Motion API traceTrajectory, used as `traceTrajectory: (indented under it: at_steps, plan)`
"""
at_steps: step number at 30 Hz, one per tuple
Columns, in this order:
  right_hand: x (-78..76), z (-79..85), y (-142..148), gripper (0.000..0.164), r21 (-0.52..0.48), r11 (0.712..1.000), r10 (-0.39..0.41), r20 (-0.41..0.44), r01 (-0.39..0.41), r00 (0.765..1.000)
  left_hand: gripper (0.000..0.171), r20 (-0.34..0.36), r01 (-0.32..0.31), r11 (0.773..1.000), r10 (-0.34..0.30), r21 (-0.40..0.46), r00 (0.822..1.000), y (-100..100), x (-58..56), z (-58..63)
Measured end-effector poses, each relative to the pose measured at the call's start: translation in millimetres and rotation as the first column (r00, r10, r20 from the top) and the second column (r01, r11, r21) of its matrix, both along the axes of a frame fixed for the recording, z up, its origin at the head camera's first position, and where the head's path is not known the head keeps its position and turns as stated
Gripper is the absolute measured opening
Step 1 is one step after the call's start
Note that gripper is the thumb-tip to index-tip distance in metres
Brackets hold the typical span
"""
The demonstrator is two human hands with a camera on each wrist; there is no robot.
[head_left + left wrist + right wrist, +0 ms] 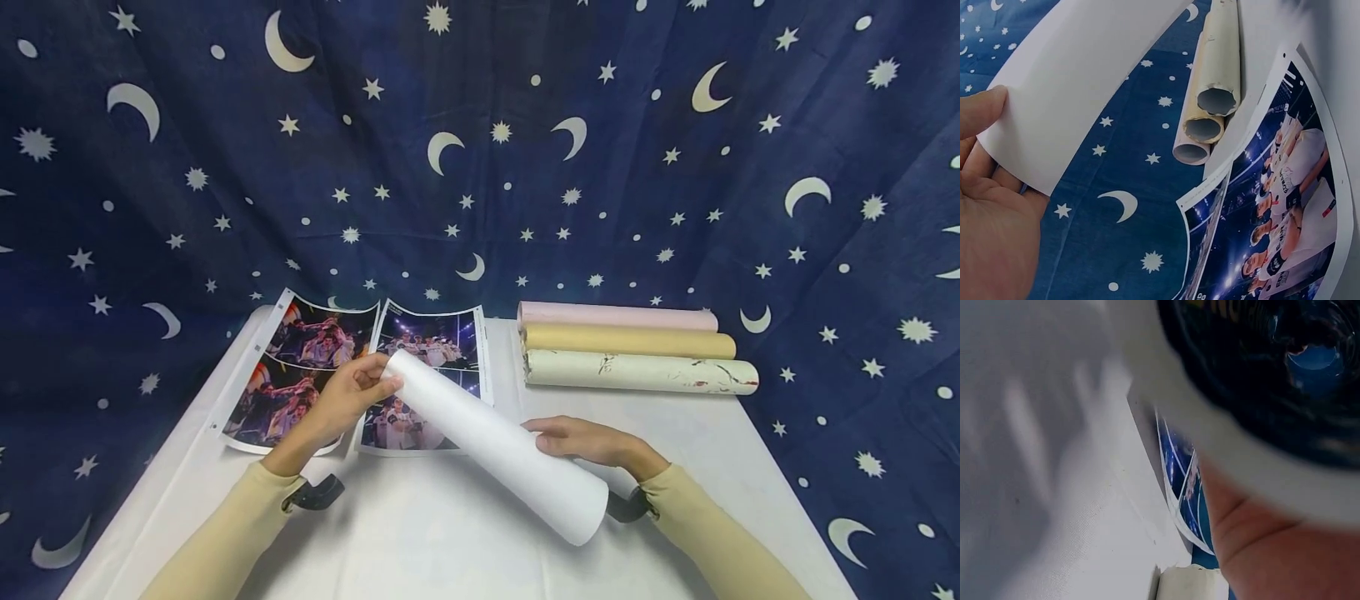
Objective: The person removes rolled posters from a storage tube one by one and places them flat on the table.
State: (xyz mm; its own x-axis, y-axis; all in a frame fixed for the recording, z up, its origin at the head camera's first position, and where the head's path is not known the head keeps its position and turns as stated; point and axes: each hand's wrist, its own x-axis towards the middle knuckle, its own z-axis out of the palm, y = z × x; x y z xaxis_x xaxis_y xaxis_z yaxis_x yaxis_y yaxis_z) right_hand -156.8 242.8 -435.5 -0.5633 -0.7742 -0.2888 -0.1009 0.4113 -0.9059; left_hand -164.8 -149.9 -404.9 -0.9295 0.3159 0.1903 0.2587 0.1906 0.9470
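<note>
A rolled poster (495, 442), white on the outside, slants over the table from upper left to lower right. My left hand (348, 398) grips its far end, thumb on the white outside and fingers behind the edge in the left wrist view. Farther down, my right hand (581, 440) holds the roll from its right side, part of the fingers hidden. The right wrist view looks into the roll's open end, where a dark blue printed inside (1235, 375) shows. Beneath and behind the left hand lie two printed photo sheets, a left one (288, 400) and a right one (468, 342), with curling edges.
At the back right, three rolls lie side by side: a pink one (615, 315), a yellow one (630, 340) and a cream patterned one (637, 371). A white cloth covers the table (420, 533). Behind hangs a dark blue curtain (495, 100) with moons and stars.
</note>
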Motion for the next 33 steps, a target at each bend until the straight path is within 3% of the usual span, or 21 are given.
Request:
traceTrajectory:
  at_steps: [10, 12, 15, 17, 19, 22, 25, 27, 29, 33]
  plan:
    - [2.8, -9.8, -1, 0.059, -0.065, 0.989, -0.133, 0.047, 0.136, 0.990, 0.041, -0.023, -0.002, 1.000, 0.002, 0.006, 1.000, 1, -1.0, -10.8]
    - [1.5, -10.4, -2, 0.058, -0.081, 0.981, -0.172, 0.035, 0.174, 0.985, 0.047, -0.055, -0.032, 0.999, 0.034, 0.041, 0.998, 2, -2.3, -9.9]
    - [-1.2, -10.5, -6, 0.058, -0.106, 0.960, -0.260, 0.027, 0.261, 0.965, 0.057, -0.072, -0.125, 0.984, 0.135, 0.130, 0.988, 6, -1.9, -6.0]
    - [-2.0, -10.7, -10, 0.059, -0.118, 0.938, -0.324, 0.024, 0.325, 0.946, 0.062, -0.027, -0.190, 0.963, 0.199, 0.193, 0.980, 10, 0.6, -4.6]
    - [-1.1, -10.6, -14, 0.061, -0.132, 0.917, -0.379, 0.018, 0.378, 0.925, 0.064, 0.062, -0.237, 0.943, 0.229, 0.235, 0.971, 16, 5.4, -6.5]
    - [1.9, -10.2, -21, 0.062, -0.173, 0.892, -0.423, 0.001, 0.417, 0.906, 0.068, 0.224, -0.241, 0.925, 0.178, 0.294, 0.958, 29, 14.1, -14.8]
    - [3.7, -9.7, -31, 0.063, -0.217, 0.876, -0.446, -0.019, 0.432, 0.895, 0.071, 0.329, -0.207, 0.916, 0.088, 0.345, 0.940, 45, 22.0, -24.8]
    - [3.5, -8.5, -37, 0.064, -0.226, 0.863, -0.470, -0.027, 0.453, 0.882, 0.073, 0.362, -0.193, 0.916, 0.056, 0.353, 0.930, 57, 25.6, -29.1]
    - [3.5, -7.0, -44, 0.067, -0.209, 0.846, -0.509, -0.041, 0.491, 0.860, 0.074, 0.363, -0.215, 0.922, 0.090, 0.321, 0.927, 68, 29.5, -30.2]
    - [5.5, -2.9, -55, 0.069, -0.159, 0.795, -0.603, -0.112, 0.585, 0.790, 0.076, 0.325, -0.231, 0.940, 0.142, 0.252, 0.935, 88, 42.4, -24.7]
